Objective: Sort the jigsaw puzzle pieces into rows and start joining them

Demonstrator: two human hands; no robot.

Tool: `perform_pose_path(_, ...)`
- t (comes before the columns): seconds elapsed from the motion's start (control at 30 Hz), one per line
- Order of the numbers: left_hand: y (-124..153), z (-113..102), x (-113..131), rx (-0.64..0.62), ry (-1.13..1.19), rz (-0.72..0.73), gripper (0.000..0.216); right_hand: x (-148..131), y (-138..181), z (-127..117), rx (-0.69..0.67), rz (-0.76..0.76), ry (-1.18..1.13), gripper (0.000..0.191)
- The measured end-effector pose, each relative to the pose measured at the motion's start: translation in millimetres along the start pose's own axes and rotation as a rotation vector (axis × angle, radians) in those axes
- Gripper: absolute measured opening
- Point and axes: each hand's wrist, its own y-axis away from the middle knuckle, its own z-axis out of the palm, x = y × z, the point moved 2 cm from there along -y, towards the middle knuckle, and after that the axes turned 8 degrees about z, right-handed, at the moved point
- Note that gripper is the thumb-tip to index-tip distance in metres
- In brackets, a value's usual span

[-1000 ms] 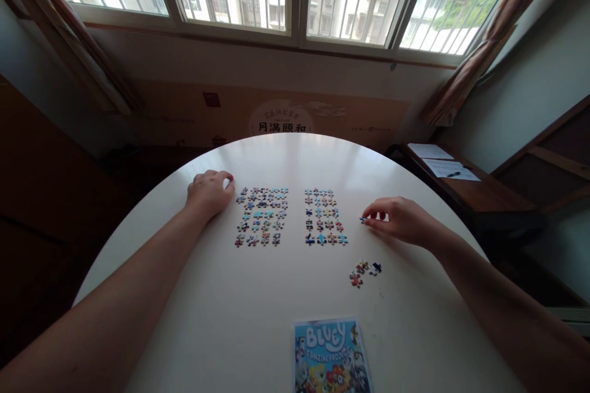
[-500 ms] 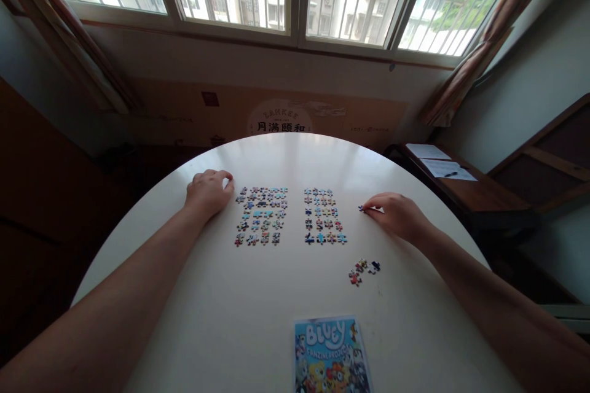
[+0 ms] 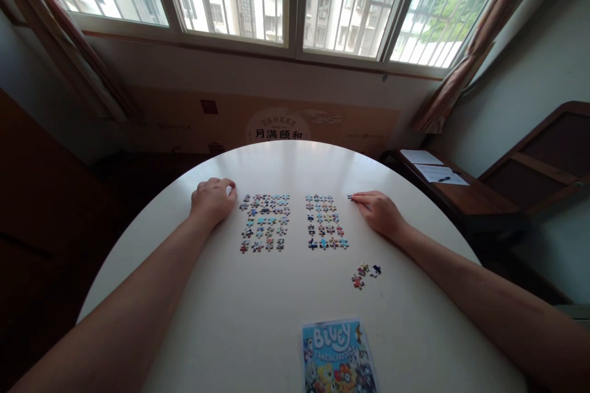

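My right hand point(image 3: 380, 212) is closed, its fingertips pinching a small dark-blue puzzle piece point(image 3: 350, 197) at the table surface, to the right of the top rows. To its left lies the right block of puzzle pieces point(image 3: 323, 217), set out in rows. A second block of puzzle pieces point(image 3: 266, 221) is laid in rows further left. Beside that block my left hand point(image 3: 213, 199) rests on the table with its fingers curled in and nothing visible in them. Nearer to me, a small loose cluster of puzzle pieces point(image 3: 358, 282) lies below my right hand.
All this lies on a round white table point(image 3: 221, 319). A blue Bluey picture sheet point(image 3: 338, 353) is at the near edge of view. At right, a wooden side table point(image 3: 483, 196) holds papers point(image 3: 441, 174) and a pen. Barred windows point(image 3: 230, 0) are beyond.
My right hand has moved left and slightly away from me with the puzzle piece, closer to the right block's top rows. My left hand stays beside its block. The view has shifted slightly.
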Motion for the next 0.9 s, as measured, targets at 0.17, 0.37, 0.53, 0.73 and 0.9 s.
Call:
perform_pose_path(0.17, 1.1, 2.5, -1.2, 0.021, 0.013, 0.002, 0.045, 3.6, -34.6, 14.8, -0.011, -0.023, -0.009, 0.032)
perform_pose_path(0.37, 0.5, 7.4, -4.7, 0.033, 0.017, 0.01, 0.043, 4.9, -88.4, 38.2, -0.063, -0.049, -0.066, 0.027)
perform_pose_path(0.53, 1.6, 6.3, -4.2, 0.039, 0.022, 0.004, 0.042, 2.1, -112.5, 50.1, -0.108, -0.089, -0.138, 0.021)
perform_pose_path(0.73, 0.5, 8.8, -5.1, 0.04, 0.022, 0.001, 0.041, 5.9, -109.4, 52.7, -0.113, -0.129, -0.196, 0.025)
perform_pose_path(0.9, -1.5, 11.9, -7.9, 0.052, 0.015, 0.013, 0.041, 15.9, -103.6, 48.8, -0.102, -0.153, -0.202, 0.037)
